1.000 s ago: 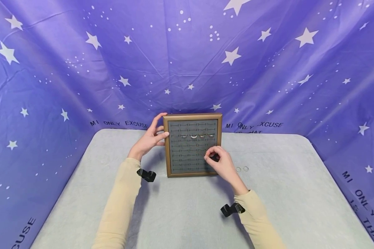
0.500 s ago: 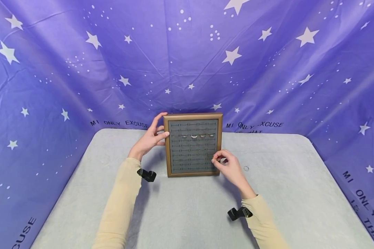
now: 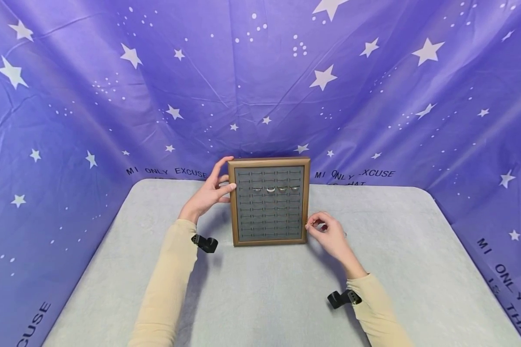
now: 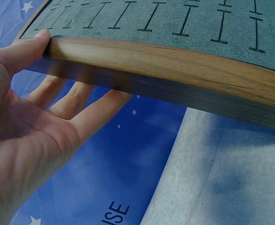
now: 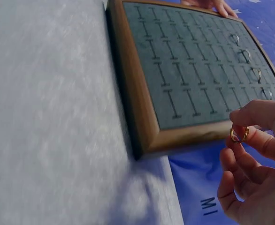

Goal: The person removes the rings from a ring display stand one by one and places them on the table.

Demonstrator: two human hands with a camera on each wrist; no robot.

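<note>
A wooden-framed ring display board [image 3: 260, 212] with slotted grey-green padding leans upright on the table. My left hand [image 3: 205, 194] holds its left edge; in the left wrist view the thumb [image 4: 36, 43] lies on the front of the frame and fingers reach behind it. Just off the board's right edge, my right hand [image 3: 327, 233] pinches a gold ring [image 5: 239, 135] between thumb and fingertips. Several rings sit in a row of slots in the upper part of the board, among them a thick silver ring [image 3: 270, 190].
A pale grey cloth covers the table [image 3: 260, 294]. Behind the board hangs a purple curtain [image 3: 260, 72] with white stars and lettering. The right hand mostly hides a silver ring [image 3: 345, 234] lying on the table.
My right hand has drawn back from the lower right of the board to the right, still pinching the gold ring, and now covers rings on the table. The left hand keeps its place.
</note>
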